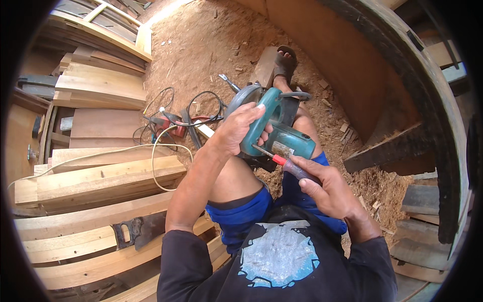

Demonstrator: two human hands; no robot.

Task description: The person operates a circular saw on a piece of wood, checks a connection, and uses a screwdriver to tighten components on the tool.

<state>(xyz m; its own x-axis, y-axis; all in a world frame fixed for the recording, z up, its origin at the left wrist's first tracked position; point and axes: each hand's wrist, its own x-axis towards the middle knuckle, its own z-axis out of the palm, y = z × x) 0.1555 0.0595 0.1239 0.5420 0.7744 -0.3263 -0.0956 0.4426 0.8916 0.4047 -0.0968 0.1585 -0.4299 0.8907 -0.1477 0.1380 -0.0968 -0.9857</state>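
A teal circular saw (294, 142) rests over my lap, its grey blade guard on the far left side. My left hand (240, 126) is wrapped round the saw's rear handle. In my right hand (327, 183) is a screwdriver (298, 169) with a red and dark translucent handle, gripped by the fingers and thumb. The screwdriver's tip touches the handle housing near its lower end, close to my left hand. What the tip sits in is too small to make out. A dark cable curves off the far end of the saw.
Stacked planks (105, 178) fill the left side, with a handsaw (138, 231) lying on them. A red power tool (168, 123) and tangled cords lie on the sawdust-covered ground (201, 45). A large curved wooden piece (382, 65) stands at the right. My sandalled foot (286, 60) is ahead.
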